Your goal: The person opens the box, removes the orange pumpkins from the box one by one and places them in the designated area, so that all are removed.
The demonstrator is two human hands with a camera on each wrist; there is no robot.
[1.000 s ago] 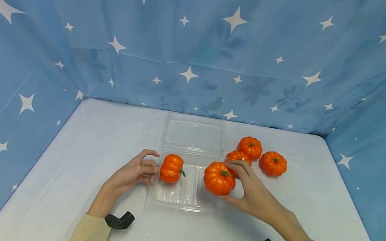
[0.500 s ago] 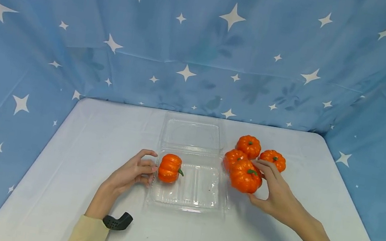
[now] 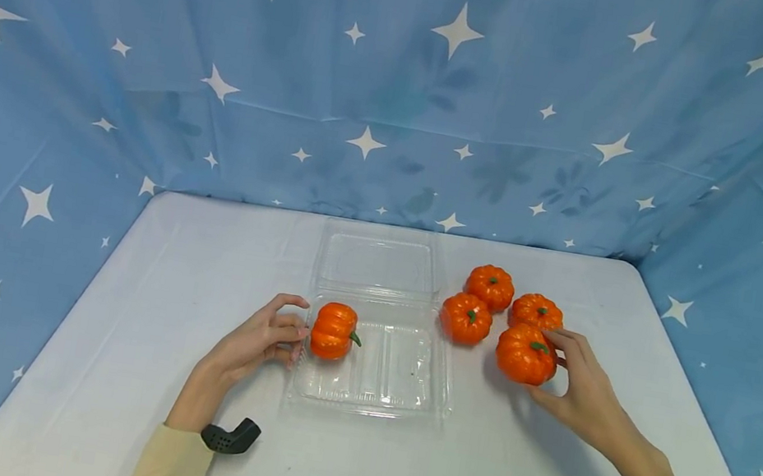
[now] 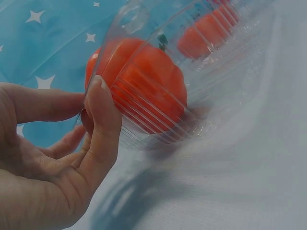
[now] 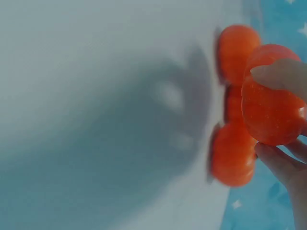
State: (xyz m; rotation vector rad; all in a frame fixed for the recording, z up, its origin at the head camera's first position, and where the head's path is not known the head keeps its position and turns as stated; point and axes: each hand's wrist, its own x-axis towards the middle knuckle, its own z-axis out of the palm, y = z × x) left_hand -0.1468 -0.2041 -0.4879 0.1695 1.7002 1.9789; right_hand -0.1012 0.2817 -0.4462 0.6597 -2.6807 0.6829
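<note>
A clear plastic clamshell box lies with its lid folded back. One small orange pumpkin sits on its side in the left part of the base, green stem to the right. My left hand pinches the box's left rim between thumb and fingers; the left wrist view shows the thumb against the ribbed wall. To the right of the box, my right hand grips another orange pumpkin by its sides. In the right wrist view this held pumpkin hangs above the table, its shadow below.
Several more orange pumpkins cluster behind the held one: a near-left one, a rear one and a right one partly covered by it. The transparent lid extends toward the table's back edge. A blue star-patterned curtain borders the white table.
My right hand has carried its pumpkin rightward, from over the box's right part to in front of the right pumpkin. The left hand keeps its place at the rim.
</note>
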